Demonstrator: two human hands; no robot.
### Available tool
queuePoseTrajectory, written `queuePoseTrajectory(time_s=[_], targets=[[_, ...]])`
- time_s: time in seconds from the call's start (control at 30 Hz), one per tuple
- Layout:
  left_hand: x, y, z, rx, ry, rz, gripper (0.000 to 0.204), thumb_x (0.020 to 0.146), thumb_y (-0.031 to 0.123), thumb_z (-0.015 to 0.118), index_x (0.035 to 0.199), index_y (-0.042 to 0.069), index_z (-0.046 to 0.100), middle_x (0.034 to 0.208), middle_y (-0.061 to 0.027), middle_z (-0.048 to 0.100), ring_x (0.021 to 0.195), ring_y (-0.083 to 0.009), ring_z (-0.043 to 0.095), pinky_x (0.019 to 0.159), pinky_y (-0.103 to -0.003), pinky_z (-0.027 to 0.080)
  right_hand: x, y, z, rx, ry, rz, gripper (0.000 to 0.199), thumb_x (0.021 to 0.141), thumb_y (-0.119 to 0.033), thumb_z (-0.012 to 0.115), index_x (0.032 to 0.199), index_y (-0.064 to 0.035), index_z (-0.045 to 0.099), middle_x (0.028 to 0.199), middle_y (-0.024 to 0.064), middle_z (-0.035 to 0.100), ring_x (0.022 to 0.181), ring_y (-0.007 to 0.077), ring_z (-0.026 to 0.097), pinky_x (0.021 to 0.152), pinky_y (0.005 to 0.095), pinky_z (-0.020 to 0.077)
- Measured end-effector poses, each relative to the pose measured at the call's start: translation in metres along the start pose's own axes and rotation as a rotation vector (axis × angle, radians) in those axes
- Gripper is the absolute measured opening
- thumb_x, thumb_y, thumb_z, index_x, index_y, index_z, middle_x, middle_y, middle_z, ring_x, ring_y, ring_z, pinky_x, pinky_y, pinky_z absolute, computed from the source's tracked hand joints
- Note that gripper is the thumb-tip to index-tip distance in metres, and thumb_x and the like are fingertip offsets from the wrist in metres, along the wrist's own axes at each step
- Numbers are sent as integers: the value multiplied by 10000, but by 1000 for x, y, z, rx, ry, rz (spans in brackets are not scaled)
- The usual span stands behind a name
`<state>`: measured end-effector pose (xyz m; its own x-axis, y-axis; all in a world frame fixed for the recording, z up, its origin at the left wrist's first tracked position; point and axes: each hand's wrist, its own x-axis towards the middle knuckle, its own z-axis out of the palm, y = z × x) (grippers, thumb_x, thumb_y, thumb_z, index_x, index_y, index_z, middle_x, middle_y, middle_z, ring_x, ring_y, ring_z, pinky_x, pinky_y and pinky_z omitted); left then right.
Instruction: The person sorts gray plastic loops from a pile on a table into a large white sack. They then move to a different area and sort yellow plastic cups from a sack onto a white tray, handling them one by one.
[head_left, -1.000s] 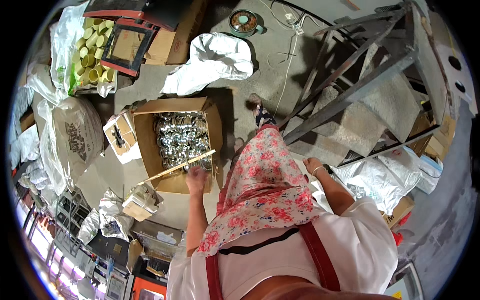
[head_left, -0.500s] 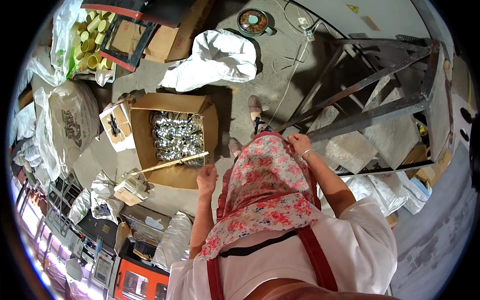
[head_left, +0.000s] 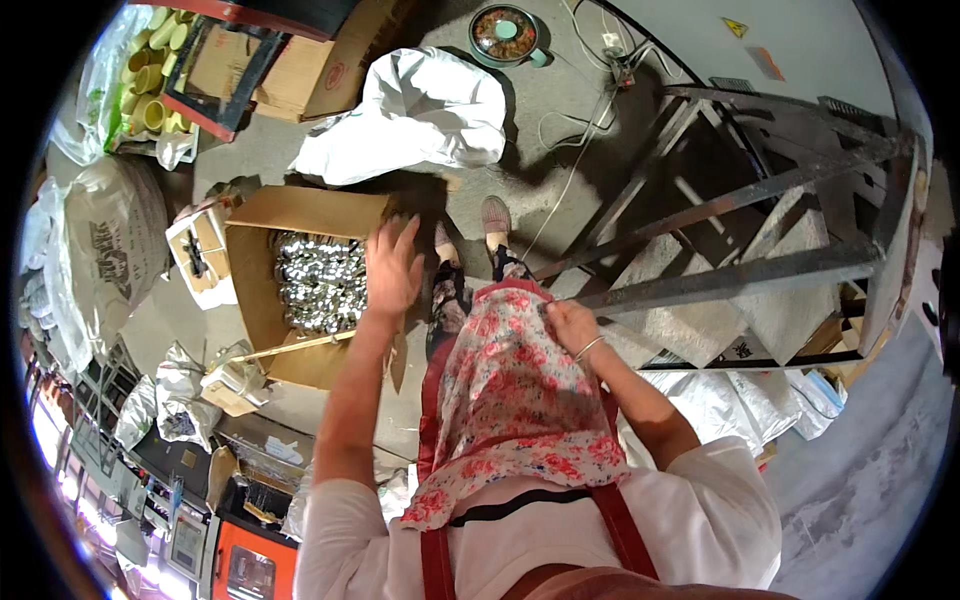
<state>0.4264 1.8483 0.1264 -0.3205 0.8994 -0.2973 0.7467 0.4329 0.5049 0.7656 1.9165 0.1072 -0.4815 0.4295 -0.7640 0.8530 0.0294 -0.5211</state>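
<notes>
Shiny metal pcs (head_left: 315, 275) lay in the open box (head_left: 305, 208), just L of the L hand (head_left: 396, 262), the nearer one, its fingers spread wide over the box's R side; the pile's longer axis ran approx. up-down in view. R hand (head_left: 573, 328) was curled on the apron (head_left: 505, 350) (tips hidden); couldn't tell if L fingers touched the box.

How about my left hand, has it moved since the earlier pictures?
Yes: against the open cardboard box, your left hand moved forward, from the box's near-right corner to its right side.
</notes>
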Motion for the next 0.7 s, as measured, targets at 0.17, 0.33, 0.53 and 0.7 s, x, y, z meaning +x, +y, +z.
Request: queuePoseTrajectory(time_s=[0.17,0.33,0.53,0.7], targets=[[126,-65,95,428,-190,198,735,691,182,667,1349,206,340,1380,-120,302,1311,-344,191,1042,-472,230,72,-25,21,44,144,-210,282,882,-257,466,897,-3,587,853,177,589,821,349,561,740,398,451],[209,-127,160,765,-334,447,660,803,153,511,1396,259,243,1465,-126,142,1336,-348,148,1072,-461,156,183,-27,7,-109,205,-163,231,888,-208,448,921,-14,569,893,192,563,827,385,532,746,427,431],[229,-197,174,616,-893,117,714,766,-4,540,1373,289,302,1224,-130,519,1048,-260,546,864,-364,420,346,-19,-10,-189,509,-441,302,885,-258,446,1061,-32,542,1009,194,552,978,362,504,827,435,413],[205,-257,169,650,-996,-16,342,749,78,600,1084,148,612,1066,-79,612,1001,-252,579,834,-376,464,457,-24,-5,-539,493,-426,337,889,-275,452,1100,-32,547,1075,181,558,1024,368,510,870,425,423]])
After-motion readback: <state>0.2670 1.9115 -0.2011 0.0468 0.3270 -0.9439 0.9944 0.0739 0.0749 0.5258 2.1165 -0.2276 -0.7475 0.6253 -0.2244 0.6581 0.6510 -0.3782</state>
